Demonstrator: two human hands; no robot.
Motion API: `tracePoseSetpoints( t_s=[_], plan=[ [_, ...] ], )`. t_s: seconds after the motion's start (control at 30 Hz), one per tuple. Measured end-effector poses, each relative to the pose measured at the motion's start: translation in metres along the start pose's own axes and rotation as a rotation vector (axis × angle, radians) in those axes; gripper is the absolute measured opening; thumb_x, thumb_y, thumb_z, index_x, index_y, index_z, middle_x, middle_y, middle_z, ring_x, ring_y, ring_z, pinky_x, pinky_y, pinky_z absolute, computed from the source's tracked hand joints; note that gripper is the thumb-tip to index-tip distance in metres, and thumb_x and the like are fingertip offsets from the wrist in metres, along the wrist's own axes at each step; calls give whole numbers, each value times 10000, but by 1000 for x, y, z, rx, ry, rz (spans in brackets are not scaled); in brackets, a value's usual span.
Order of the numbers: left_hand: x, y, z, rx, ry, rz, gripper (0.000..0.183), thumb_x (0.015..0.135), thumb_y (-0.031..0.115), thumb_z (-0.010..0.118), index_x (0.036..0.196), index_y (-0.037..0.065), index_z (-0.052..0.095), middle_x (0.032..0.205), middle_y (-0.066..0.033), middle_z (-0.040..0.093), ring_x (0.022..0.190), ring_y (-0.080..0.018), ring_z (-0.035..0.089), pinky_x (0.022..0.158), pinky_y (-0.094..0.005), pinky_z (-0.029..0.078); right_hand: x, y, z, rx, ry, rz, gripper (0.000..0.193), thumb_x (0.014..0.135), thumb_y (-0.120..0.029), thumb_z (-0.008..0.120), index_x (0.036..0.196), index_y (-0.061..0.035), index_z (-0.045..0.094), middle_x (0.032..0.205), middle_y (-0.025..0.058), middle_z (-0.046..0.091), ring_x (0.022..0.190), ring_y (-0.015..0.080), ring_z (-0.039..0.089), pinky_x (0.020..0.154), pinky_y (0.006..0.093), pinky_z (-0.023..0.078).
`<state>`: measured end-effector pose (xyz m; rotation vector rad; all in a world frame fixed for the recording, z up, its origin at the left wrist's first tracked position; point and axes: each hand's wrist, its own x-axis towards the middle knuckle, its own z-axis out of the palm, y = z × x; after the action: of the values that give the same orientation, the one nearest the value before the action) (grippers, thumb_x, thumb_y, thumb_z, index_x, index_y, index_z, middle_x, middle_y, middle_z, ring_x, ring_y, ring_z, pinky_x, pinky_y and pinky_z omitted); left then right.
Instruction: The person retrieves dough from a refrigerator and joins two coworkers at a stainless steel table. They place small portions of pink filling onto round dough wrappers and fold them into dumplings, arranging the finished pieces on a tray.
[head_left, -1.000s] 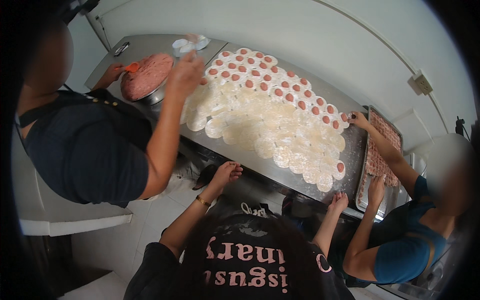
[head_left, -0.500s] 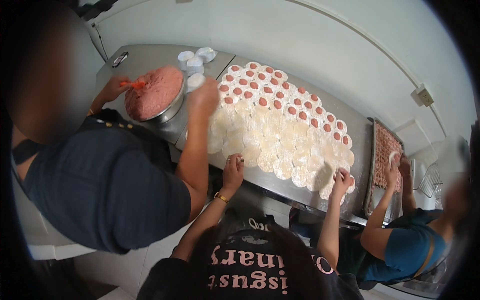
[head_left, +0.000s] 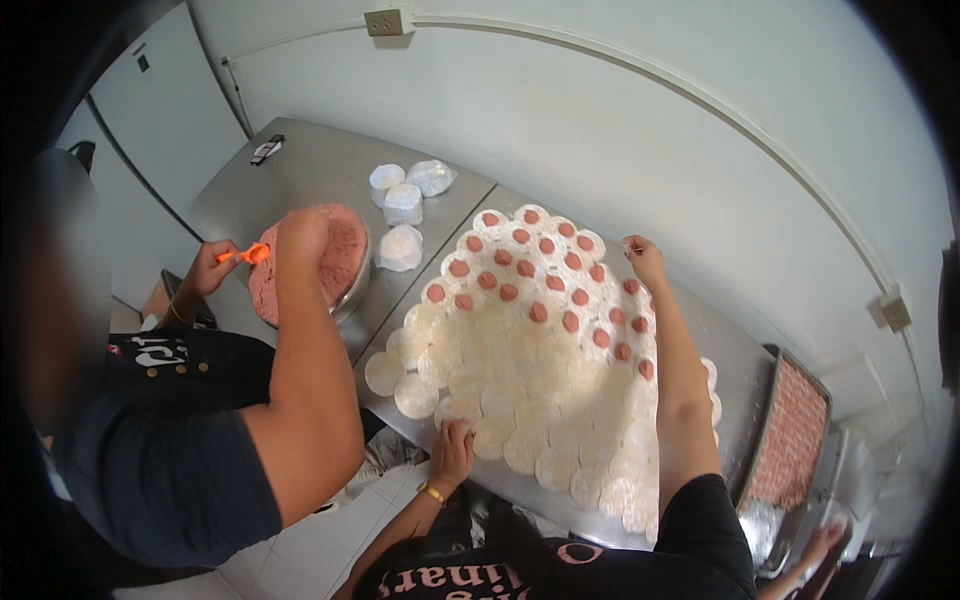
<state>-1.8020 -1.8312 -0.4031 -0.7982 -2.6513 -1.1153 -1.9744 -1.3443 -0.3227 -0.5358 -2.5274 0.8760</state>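
Observation:
Round pale dough wrappers [head_left: 510, 400] overlap across the steel table, dusted with flour. Those on the far side each carry a small lump of pink minced meat [head_left: 554, 283]. At the near edge of the sheet, my left hand [head_left: 453, 452] rests low with its fingers drawn together against a wrapper; what they grip, if anything, is hidden. My right arm reaches over the wrappers to their far right side. There my right hand [head_left: 645, 258] is closed in a pinch, and the small thing at its fingertips is too small to name.
On my left, a co-worker's hand [head_left: 302, 240] is in a metal bowl of pink mince [head_left: 340, 255]; their other hand holds an orange-handled tool [head_left: 245, 254]. White wrapped stacks [head_left: 403, 204] stand behind. A tray of filled pieces [head_left: 788, 435] lies right, another co-worker's hand [head_left: 825, 540] below it.
My view has shifted. My right hand has gone from the near right corner to the wrappers' far side. The left co-worker's hand has moved from beside the wrappers into the mince.

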Motion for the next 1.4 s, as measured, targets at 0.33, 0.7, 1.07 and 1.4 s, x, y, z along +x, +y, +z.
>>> tracePoseSetpoints(
  t_s=[0.33, 0.7, 1.07, 1.4],
  plan=[
    [1, -1, 0, 13, -87, -90, 229, 823, 68, 553, 1047, 40, 519, 977, -183, 534, 859, -379, 543, 732, -440, 452, 83, 39, 98, -190, -95, 29, 178, 661, -98, 646, 832, -69, 686, 796, 146, 669, 753, 307, 648, 709, 360, 505],
    [-4, -4, 3, 110, -80, -72, 218, 817, 61, 555, 1019, 3, 494, 1014, -219, 538, 892, -409, 531, 743, -468, 440, 54, 66, 66, 1410, -42, 681, 279, 786, -120, 480, 989, 55, 557, 955, 134, 621, 932, 279, 615, 863, 400, 494],
    [1, -2, 5, 58, -122, -89, 236, 883, 88, 452, 1079, -41, 471, 1003, -248, 504, 908, -445, 512, 747, -481, 419, -205, 67, -124, 1741, 439, 467, 387, 832, -50, 453, 1186, 105, 447, 1230, 216, 511, 1141, 314, 512, 1015, 425, 419],
    [1, 4, 1, 47, -55, 53, 284, 863, 82, 508, 1116, -33, 448, 1047, -244, 486, 985, -421, 477, 831, -469, 379, -438, 127, -238, 956, 849, 991, 380, 909, -252, 501, 1161, 31, 524, 1138, 168, 578, 1040, 281, 560, 890, 368, 454]
  ],
)
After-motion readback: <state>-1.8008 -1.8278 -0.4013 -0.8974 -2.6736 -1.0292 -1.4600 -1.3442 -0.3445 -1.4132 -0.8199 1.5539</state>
